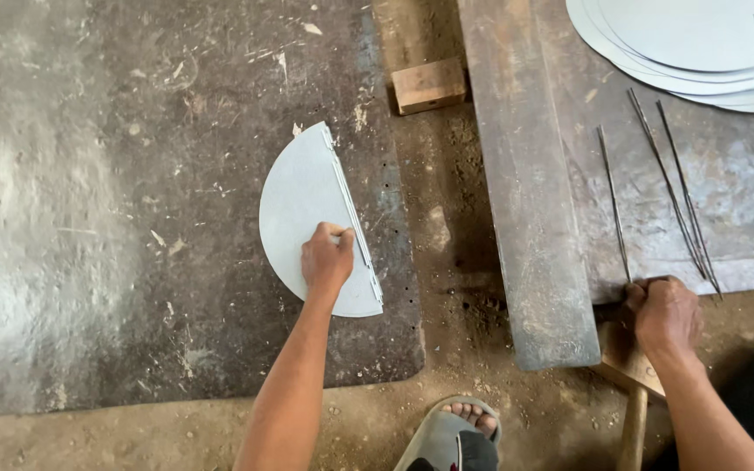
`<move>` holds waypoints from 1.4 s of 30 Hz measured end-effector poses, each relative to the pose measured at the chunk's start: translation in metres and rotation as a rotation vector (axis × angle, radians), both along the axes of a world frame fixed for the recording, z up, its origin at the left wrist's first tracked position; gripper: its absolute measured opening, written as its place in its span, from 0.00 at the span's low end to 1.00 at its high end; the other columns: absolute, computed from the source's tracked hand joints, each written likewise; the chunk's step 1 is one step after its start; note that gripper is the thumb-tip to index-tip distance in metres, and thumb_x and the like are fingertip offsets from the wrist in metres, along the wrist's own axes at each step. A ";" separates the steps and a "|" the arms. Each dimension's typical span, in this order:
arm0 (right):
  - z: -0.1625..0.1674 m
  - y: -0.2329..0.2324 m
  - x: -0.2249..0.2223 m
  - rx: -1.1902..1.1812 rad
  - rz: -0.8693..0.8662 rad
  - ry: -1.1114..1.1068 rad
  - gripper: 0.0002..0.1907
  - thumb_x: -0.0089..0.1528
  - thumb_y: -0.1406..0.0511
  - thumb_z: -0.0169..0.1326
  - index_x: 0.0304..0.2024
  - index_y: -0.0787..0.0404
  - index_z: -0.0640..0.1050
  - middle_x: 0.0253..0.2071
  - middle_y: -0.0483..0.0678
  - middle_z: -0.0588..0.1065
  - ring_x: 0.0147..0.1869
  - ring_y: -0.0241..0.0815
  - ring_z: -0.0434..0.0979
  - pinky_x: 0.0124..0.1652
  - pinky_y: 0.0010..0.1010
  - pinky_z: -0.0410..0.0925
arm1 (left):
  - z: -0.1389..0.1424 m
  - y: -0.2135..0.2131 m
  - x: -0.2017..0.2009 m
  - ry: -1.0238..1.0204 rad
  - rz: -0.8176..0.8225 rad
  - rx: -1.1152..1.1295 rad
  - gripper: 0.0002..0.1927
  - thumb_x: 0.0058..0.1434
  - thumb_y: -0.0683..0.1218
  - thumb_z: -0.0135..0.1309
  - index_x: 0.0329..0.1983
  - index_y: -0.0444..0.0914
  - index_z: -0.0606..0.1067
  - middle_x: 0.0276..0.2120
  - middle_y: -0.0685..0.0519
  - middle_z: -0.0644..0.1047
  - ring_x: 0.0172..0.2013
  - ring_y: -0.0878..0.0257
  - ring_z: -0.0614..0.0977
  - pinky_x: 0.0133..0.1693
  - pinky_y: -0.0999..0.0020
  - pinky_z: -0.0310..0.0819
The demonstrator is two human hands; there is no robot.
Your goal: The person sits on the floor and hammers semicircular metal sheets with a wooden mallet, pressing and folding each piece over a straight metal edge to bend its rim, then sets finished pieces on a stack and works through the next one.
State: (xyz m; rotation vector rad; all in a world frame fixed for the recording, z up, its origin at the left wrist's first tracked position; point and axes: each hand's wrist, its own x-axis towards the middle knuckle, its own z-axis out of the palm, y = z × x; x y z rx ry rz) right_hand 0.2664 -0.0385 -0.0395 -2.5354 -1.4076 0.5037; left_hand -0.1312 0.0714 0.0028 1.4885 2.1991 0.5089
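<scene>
Head view looks down on a big dark metal floor plate, scuffed and littered with small scraps. Beside it lies a long heavy steel bar, and past that, top right, a stack of pale round sheet discs — apparently uncut stock. On the floor plate lies a half-disc of sheet metal with its straight edge already folded up; the left hand presses down on it, fingers curled. The right hand is closed around a wooden mallet handle, near thin wire rods — none yet fitted, by the look of it.
</scene>
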 end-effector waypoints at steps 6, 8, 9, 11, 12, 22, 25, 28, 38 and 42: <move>-0.009 0.006 0.003 -0.030 0.115 -0.048 0.13 0.70 0.62 0.55 0.37 0.62 0.85 0.42 0.63 0.80 0.49 0.66 0.79 0.46 0.52 0.70 | -0.007 0.020 0.006 0.021 0.059 -0.217 0.13 0.60 0.55 0.59 0.33 0.40 0.81 0.36 0.46 0.83 0.41 0.45 0.83 0.42 0.47 0.76; -0.010 0.006 0.007 -0.047 0.214 -0.078 0.13 0.69 0.62 0.54 0.38 0.61 0.86 0.43 0.62 0.80 0.46 0.63 0.80 0.46 0.50 0.71 | -0.008 0.018 0.002 -0.006 0.054 -0.200 0.14 0.61 0.54 0.59 0.33 0.38 0.80 0.33 0.45 0.83 0.40 0.45 0.84 0.42 0.48 0.76; -0.010 0.005 0.010 -0.053 0.260 -0.093 0.12 0.68 0.63 0.54 0.38 0.61 0.86 0.44 0.62 0.80 0.44 0.61 0.80 0.46 0.49 0.71 | -0.008 0.017 -0.001 -0.020 0.047 -0.190 0.15 0.61 0.54 0.58 0.32 0.38 0.80 0.32 0.45 0.83 0.39 0.46 0.84 0.42 0.48 0.76; -0.008 0.000 0.016 -0.004 0.253 -0.094 0.13 0.68 0.62 0.55 0.36 0.64 0.85 0.44 0.61 0.80 0.48 0.62 0.80 0.50 0.48 0.71 | -0.008 0.010 -0.007 -0.006 0.011 -0.093 0.14 0.61 0.53 0.58 0.32 0.37 0.79 0.29 0.45 0.82 0.34 0.48 0.84 0.36 0.51 0.76; -0.006 -0.004 0.018 0.017 0.249 -0.095 0.14 0.68 0.62 0.56 0.35 0.65 0.85 0.44 0.61 0.80 0.50 0.63 0.80 0.51 0.48 0.71 | -0.008 0.005 -0.010 0.000 -0.008 -0.047 0.14 0.62 0.52 0.57 0.31 0.36 0.78 0.27 0.45 0.81 0.31 0.49 0.84 0.34 0.52 0.76; -0.004 -0.049 -0.001 0.190 -0.194 1.025 0.09 0.68 0.70 0.54 0.44 0.73 0.80 0.32 0.50 0.78 0.30 0.38 0.76 0.30 0.31 0.70 | 0.012 -0.041 0.051 -0.584 -0.245 0.079 0.17 0.62 0.46 0.60 0.23 0.34 0.67 0.15 0.56 0.68 0.18 0.71 0.66 0.20 0.70 0.60; 0.004 -0.075 0.001 0.211 -0.246 0.829 0.08 0.65 0.70 0.55 0.44 0.69 0.81 0.30 0.46 0.78 0.28 0.35 0.77 0.30 0.28 0.70 | 0.010 -0.056 0.106 -0.703 -0.347 0.141 0.14 0.61 0.45 0.60 0.25 0.36 0.68 0.16 0.57 0.72 0.19 0.71 0.70 0.21 0.71 0.65; 0.021 -0.100 0.002 0.285 -0.284 0.829 0.08 0.65 0.70 0.55 0.44 0.69 0.81 0.29 0.44 0.76 0.29 0.32 0.74 0.31 0.25 0.70 | 0.005 -0.065 0.158 -0.614 -0.452 0.139 0.13 0.62 0.48 0.60 0.28 0.37 0.71 0.22 0.55 0.76 0.26 0.65 0.77 0.29 0.66 0.71; 0.044 -0.173 -0.019 0.399 -0.193 0.660 0.08 0.64 0.70 0.54 0.44 0.66 0.80 0.32 0.45 0.78 0.30 0.29 0.75 0.29 0.24 0.71 | -0.035 -0.069 0.197 -0.081 -0.918 0.419 0.34 0.56 0.49 0.62 0.65 0.38 0.68 0.67 0.44 0.65 0.69 0.49 0.60 0.66 0.47 0.48; 0.043 -0.144 -0.057 0.339 -0.011 0.411 0.08 0.60 0.71 0.56 0.41 0.67 0.81 0.33 0.47 0.80 0.27 0.32 0.77 0.28 0.25 0.71 | -0.044 -0.063 0.190 -0.236 -0.806 0.417 0.34 0.58 0.45 0.62 0.67 0.39 0.65 0.66 0.42 0.66 0.69 0.48 0.63 0.69 0.50 0.51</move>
